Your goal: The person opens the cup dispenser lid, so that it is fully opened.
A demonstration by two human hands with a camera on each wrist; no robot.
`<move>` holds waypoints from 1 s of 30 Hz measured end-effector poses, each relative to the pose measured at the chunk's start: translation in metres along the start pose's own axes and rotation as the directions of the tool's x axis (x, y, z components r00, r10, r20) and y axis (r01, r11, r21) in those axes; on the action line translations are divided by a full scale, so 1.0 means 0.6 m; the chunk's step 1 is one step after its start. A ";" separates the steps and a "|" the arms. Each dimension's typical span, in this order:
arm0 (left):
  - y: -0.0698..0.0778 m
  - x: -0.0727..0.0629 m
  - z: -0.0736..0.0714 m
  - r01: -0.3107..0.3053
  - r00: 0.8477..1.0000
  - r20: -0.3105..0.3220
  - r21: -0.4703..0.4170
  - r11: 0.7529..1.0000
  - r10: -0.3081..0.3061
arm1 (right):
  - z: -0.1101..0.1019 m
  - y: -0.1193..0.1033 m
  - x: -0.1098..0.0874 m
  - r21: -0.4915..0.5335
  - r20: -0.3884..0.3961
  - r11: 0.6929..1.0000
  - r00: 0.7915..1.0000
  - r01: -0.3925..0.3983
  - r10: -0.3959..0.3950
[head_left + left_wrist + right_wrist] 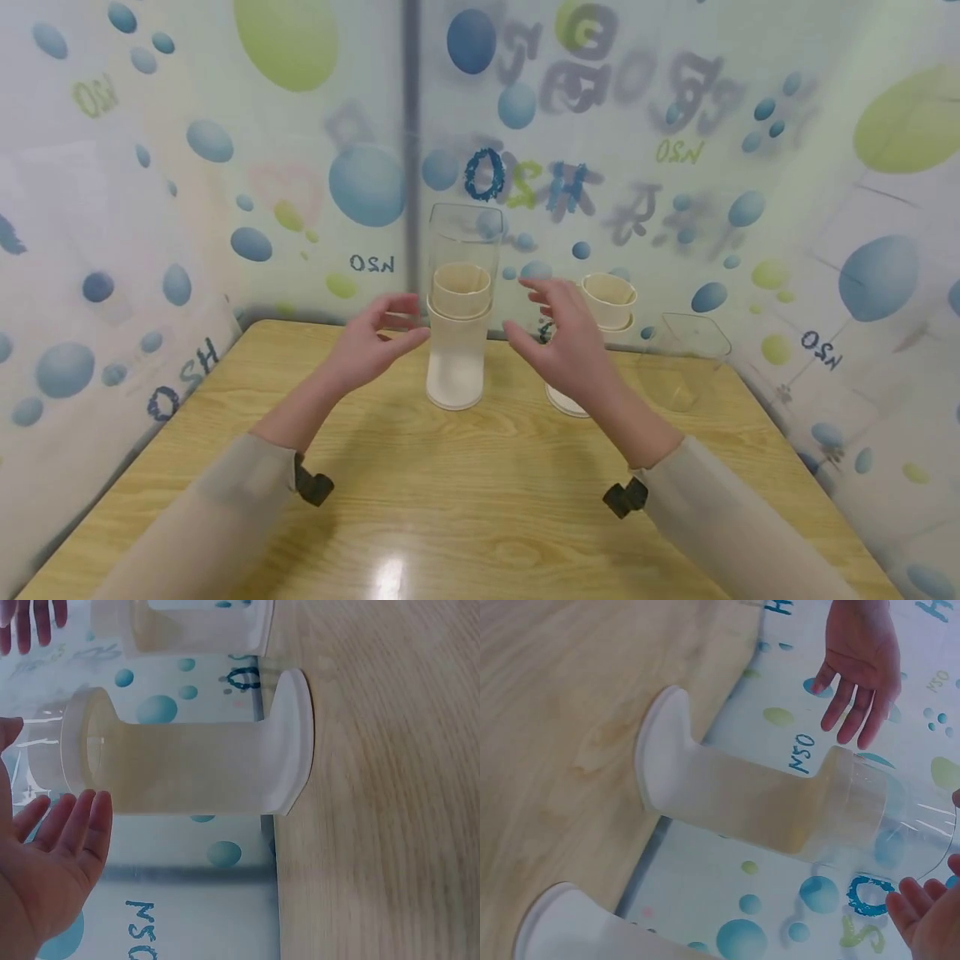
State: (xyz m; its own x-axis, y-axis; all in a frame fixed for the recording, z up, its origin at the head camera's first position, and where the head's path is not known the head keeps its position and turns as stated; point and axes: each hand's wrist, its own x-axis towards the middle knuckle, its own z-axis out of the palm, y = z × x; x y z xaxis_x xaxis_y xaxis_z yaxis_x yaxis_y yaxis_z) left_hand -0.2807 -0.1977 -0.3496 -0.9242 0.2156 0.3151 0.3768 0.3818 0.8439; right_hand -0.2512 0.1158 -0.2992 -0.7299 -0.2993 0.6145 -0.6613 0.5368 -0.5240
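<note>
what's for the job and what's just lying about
Likely job, between left hand and right hand:
cream cylindrical plastic-looking stand
tall clear plastic-looking container around its top

Seemingly just lying about:
matching cream stand, partly behind right hand
loose clear plastic-looking container at right

Mirrored "H2O" lettering (523,185) across backdrop (375,100)

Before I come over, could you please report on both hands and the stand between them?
Left hand, right hand: open, empty. White stand: upright, clear container on top. Second stand partly behind right hand.
</note>
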 end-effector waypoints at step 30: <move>-0.020 0.137 0.038 0.000 0.994 0.106 -0.084 0.997 0.009 | 0.079 -0.011 0.135 -0.044 -0.055 0.999 0.998 0.015 -0.018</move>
State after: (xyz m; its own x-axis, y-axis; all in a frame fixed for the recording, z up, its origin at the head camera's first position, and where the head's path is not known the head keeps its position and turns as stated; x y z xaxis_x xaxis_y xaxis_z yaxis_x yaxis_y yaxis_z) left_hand -0.3601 -0.1641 -0.3438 -0.9092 0.3126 0.2750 0.3703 0.3054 0.8773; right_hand -0.3140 0.0506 -0.2741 -0.7074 -0.2645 0.6554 -0.6640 0.5665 -0.4880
